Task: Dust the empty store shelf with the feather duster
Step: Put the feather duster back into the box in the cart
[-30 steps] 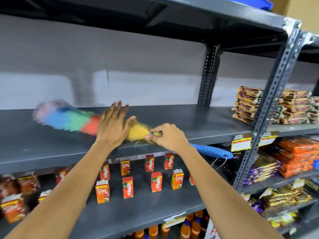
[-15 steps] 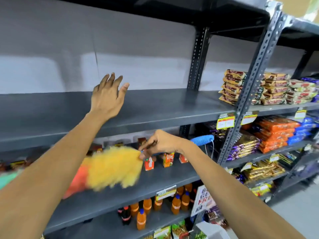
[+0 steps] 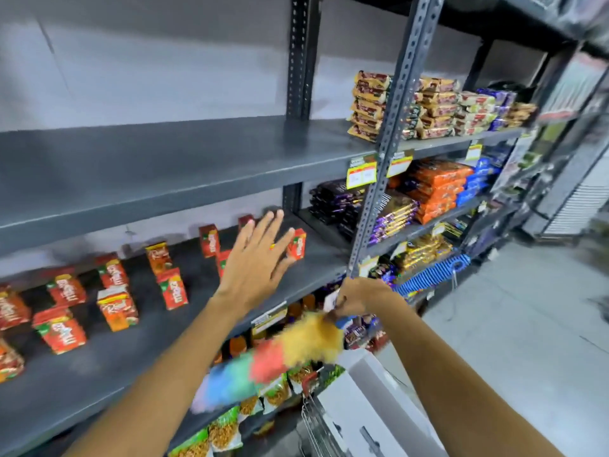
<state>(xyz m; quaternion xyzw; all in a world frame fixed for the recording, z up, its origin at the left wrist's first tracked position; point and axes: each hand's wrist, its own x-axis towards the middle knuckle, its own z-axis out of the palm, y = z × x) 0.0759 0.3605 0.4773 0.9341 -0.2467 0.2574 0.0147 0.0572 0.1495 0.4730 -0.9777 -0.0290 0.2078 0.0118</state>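
Note:
The empty dark grey shelf (image 3: 158,166) runs across the upper left, bare on top. My right hand (image 3: 357,296) grips the feather duster just behind its fluffy head. The duster's head (image 3: 280,356), striped yellow, red, green and blue, hangs blurred below and left of that hand, well under the empty shelf. Its blue coiled handle (image 3: 431,277) sticks out to the right. My left hand (image 3: 258,258) is flat with fingers spread, held in front of the shelf of juice cartons, holding nothing.
Small red juice cartons (image 3: 115,305) stand on the shelf below the empty one. A perforated steel upright (image 3: 389,127) divides the bays; stacked snack packs (image 3: 431,107) fill the right bay. A white box (image 3: 369,400) and a wire basket sit low by the floor.
The duster came off the empty shelf and dropped down past the carton shelf. My left hand left the shelf top and lowered too. The view swung down and right.

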